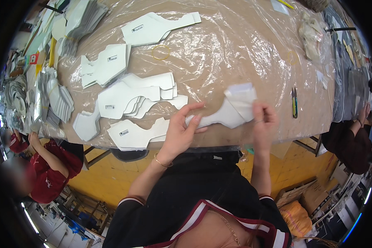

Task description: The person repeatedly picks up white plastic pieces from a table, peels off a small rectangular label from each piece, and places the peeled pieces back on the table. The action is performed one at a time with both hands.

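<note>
Over the near edge of the table, my left hand (181,133) is closed round the narrow end of a small stack of white cut pieces (231,113), shaped like shoe-upper parts. The wide end of this stack points right, its top layers fanned and slightly lifted. At that end my right hand (264,122), a little blurred, pinches the edge of the pieces between thumb and fingers. Left of my hands lie several similar white stacks, among them a near one (130,134), a larger spread pile (130,95) and a far one (146,31).
Clear plastic sheeting (219,49) covers the brown table. Thread snips (294,103) lie at the right, and a yellow rubber band (161,52) farther back. More stacked pieces (56,97) line the left edge; grey material (345,87) fills the right. Other people work at both sides.
</note>
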The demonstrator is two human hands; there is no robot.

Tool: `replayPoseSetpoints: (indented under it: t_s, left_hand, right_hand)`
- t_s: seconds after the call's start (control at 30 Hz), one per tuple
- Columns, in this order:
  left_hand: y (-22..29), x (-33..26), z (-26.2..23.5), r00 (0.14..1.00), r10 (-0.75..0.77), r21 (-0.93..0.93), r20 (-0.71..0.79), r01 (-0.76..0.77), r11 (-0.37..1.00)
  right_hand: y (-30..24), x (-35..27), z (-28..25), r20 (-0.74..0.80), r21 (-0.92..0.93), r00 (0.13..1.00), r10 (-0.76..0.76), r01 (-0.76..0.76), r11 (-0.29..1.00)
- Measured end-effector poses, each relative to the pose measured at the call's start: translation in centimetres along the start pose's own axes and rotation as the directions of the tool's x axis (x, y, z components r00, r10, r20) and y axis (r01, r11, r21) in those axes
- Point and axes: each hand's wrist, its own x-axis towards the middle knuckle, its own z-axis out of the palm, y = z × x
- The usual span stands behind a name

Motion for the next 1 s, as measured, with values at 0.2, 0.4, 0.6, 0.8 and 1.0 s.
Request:
replayPoseSetpoints:
  t_s: [0.2, 0.4, 0.6, 0.8, 1.0]
  left_hand:
    - [-1.5, -0.5, -0.3, 1.000, -0.020, 0.183, 0.015, 0.017, 0.983]
    - [-1.4, -0.5, -0.6, 0.999, 0.027, 0.213, 0.024, -0.032, 0.977]
    - [0.1, -1.7, -0.3, 0.985, 0.134, 0.741, -0.106, -0.011, 0.671]
    - [-1.6, 1.1, 4.6, 0.815, 0.491, 0.923, 0.306, -0.381, 0.056]
    - [-4.3, 4.4, 6.3, 0.862, 0.367, 0.914, 0.350, -0.400, 0.066]
  right_hand:
    - [0.3, 0.7, 0.2, -0.066, -0.007, 0.976, 0.209, -0.210, 0.978]
    - [-0.5, 1.6, 1.5, -0.039, -0.310, 0.977, 0.208, -0.210, 0.927]
    - [1.3, 2.6, 2.3, -0.059, -0.592, 0.991, -0.119, 0.061, 0.804]
    - [2.8, 2.6, 2.3, -0.010, -0.696, 0.949, -0.315, 0.220, 0.683]
    - [2.9, 3.0, 2.0, -0.025, -0.718, 0.928, -0.373, 0.243, 0.653]
